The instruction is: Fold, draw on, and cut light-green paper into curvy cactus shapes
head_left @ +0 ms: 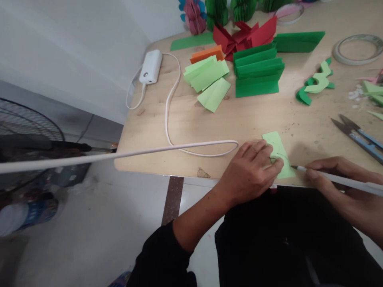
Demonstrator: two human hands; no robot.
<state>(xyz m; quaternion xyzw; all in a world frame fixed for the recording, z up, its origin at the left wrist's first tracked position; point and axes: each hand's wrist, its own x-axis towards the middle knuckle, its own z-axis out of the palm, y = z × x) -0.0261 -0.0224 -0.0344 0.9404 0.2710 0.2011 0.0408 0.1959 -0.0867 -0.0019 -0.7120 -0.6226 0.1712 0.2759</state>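
A light green paper piece [287,172] with dark curved pen lines lies at the table's front edge. My left hand [247,171] holds it down, fingers bent on its left side and thumb near its middle. My right hand [347,191] grips a white pen [344,179] between thumb and fingers. The pen's dark tip is at the paper's right edge; whether it touches, I cannot tell. To the right lie blue-handled thread snips [363,137] with their blades apart. Wavy cut green strips [317,83] rest beyond my right hand.
Folded dark green papers [257,73], light green papers [209,75], an orange one [206,54] and red ones [245,38] stand behind. A white power box [151,65] has a cable [167,107] looping close to my left hand. Tape rolls [338,50] lie at the right.
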